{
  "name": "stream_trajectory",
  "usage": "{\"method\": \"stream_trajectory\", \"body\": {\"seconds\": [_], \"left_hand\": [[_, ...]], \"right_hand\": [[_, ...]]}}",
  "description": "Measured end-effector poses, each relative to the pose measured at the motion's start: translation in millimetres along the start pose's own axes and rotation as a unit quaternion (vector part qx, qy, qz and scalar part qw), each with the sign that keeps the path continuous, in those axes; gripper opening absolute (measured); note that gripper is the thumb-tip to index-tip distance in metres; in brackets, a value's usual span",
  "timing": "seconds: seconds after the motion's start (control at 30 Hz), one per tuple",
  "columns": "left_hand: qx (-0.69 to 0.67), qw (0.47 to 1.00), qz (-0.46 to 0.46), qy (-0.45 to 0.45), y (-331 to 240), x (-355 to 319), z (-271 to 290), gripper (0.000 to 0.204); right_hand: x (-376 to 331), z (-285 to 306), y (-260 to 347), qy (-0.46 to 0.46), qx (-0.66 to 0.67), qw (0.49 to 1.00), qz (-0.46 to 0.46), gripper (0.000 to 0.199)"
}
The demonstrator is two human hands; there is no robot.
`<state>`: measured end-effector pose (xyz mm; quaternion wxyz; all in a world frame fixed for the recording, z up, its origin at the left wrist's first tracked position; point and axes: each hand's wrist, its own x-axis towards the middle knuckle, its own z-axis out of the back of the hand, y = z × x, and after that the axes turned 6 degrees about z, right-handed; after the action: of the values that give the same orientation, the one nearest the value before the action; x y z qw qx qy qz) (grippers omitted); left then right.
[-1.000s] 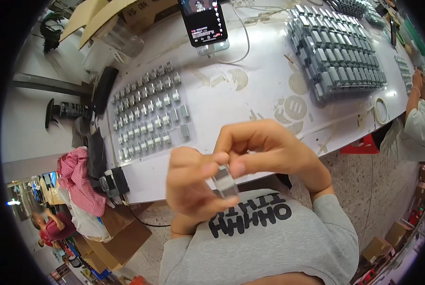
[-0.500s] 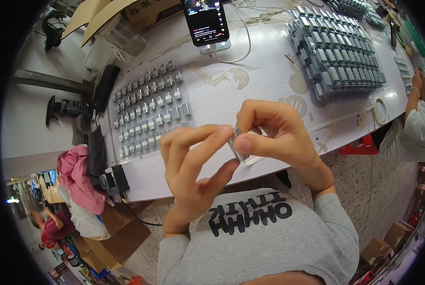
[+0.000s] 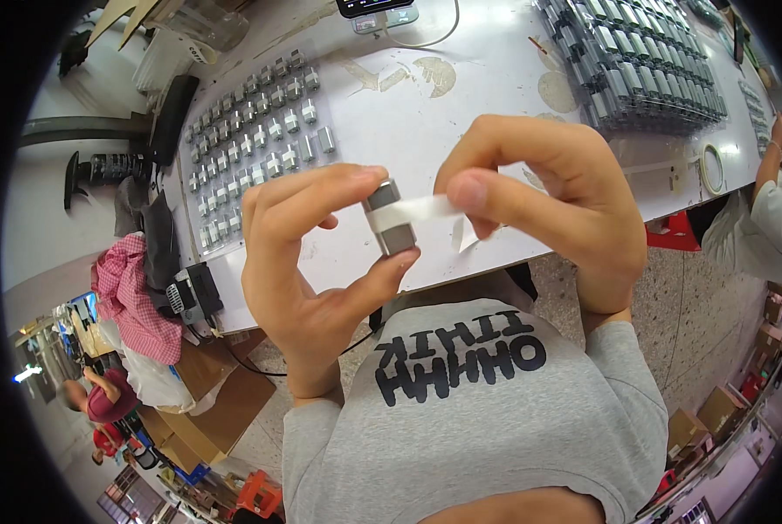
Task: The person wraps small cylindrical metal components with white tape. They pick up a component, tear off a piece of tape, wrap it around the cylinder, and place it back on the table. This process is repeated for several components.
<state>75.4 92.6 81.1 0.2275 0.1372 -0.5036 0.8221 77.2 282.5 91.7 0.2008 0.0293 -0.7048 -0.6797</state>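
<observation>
What is new is the gap between our two hands: a white strip (image 3: 421,210) now stretches taut across it. Our left hand (image 3: 286,288) grips a gray block (image 3: 398,237) by its ends between thumb and fingers, raised above the near edge of the counter (image 3: 356,144). Our right hand (image 3: 574,201) pinches the strip's other end; a loose white tail hangs just below those fingers. We take this to mean the strip is only partly on the block, though we cannot tell whether it is going on or coming off.

Counting, we have one block and one strip in hand, one clear tray (image 3: 323,96) at left, one pale ring (image 3: 704,170) at right, and one phone (image 3: 376,7) cut off at the top. The tray carries well over twenty tray blocks (image 3: 275,128), some hidden by our left hand; two at its right side show no white band. The stack of filled trays (image 3: 635,127) farther right is too crowded to count.
</observation>
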Motion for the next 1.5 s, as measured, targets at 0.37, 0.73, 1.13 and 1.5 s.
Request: {"method": "stream_trajectory", "body": {"seconds": [0.37, 0.73, 1.13, 1.5], "left_hand": [[-0.063, 0.997, -0.037, -0.015, 1.6, 0.6, -4.7, 0.050], [-0.115, 0.990, -0.077, -0.031, 13.3, 1.1, -11.9, 0.051], [-0.224, 0.967, -0.075, -0.097, 23.6, -10.8, -32.8, 0.056], [-0.199, 0.976, 0.047, -0.074, 7.0, -5.3, -32.7, 0.043]], "right_hand": [[-1.2, -7.8, 9.9, -0.039, 0.047, 0.998, -0.030, 0.008], [0.1, -5.1, 11.1, -0.023, 0.097, 0.993, -0.062, 0.010], [9.9, -11.2, 11.4, 0.009, 0.213, 0.971, -0.111, 0.008], [7.4, -15.3, -8.5, -0.031, 0.131, 0.991, 0.017, 0.007]]}}
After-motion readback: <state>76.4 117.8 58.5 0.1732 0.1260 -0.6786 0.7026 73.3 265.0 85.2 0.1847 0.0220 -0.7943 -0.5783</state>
